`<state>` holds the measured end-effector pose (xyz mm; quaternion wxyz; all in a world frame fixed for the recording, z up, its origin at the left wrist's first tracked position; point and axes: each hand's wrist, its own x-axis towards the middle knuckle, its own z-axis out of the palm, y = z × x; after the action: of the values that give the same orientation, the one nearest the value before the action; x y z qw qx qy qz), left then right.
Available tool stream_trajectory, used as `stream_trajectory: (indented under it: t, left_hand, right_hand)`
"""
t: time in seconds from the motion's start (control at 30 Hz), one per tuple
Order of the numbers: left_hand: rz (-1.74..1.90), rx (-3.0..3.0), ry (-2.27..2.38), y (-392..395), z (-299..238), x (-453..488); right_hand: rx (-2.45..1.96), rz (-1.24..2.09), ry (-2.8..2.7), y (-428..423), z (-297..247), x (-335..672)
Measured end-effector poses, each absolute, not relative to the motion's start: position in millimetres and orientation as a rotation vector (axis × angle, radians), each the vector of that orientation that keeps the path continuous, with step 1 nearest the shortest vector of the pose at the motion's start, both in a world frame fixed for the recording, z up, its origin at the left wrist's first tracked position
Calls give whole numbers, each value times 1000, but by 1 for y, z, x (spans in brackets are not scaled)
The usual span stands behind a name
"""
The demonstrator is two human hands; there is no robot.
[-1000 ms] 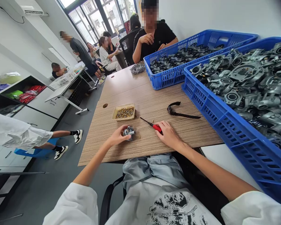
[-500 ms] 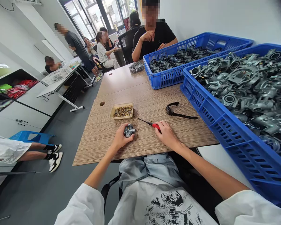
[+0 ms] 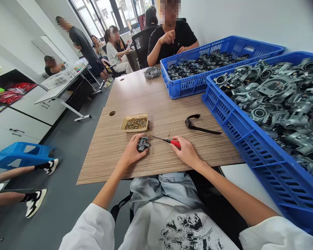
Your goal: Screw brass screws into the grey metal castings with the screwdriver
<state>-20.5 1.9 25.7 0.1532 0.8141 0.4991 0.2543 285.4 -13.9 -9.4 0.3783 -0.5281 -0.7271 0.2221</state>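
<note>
Head view takes in a wood-grain bench [image 3: 135,93] with two blue crates on its right side, the nearer crate [image 3: 240,139] and the farther crate [image 3: 190,86], both heaped with grey metal castings. Near the front edge are the left hand [image 3: 131,152] and the right hand [image 3: 187,152], with a shallow tray [image 3: 135,123] of brass screws just behind the left one. The right grip is clenched on the red handle of a screwdriver [image 3: 169,141] whose tip points at the small metal part [image 3: 143,143], which the left grip grasps low over the bench, and a loose screw [image 3: 153,151] lies just beside that part.
</note>
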Motion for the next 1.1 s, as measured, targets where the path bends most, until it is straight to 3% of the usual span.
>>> stream_trajectory:
  t: [0.13,0.4,0.73,1.1]
  left_hand:
    - [966,2081,1573,-3,10,-15]
    - [1011,1846,1750,10,0,-7]
    - [1037,1832,1711,6,4,-5]
    - [1138,1968,1663,3,6,-2]
  right_hand:
    - [-1354,645,-1743,-13,-3,286]
    - [-1292,737,-1654,-16,8,288]
    - [-1023,1639,-1341,-18,11,282]
    - [-950,1752,-1208,-15,8,287]
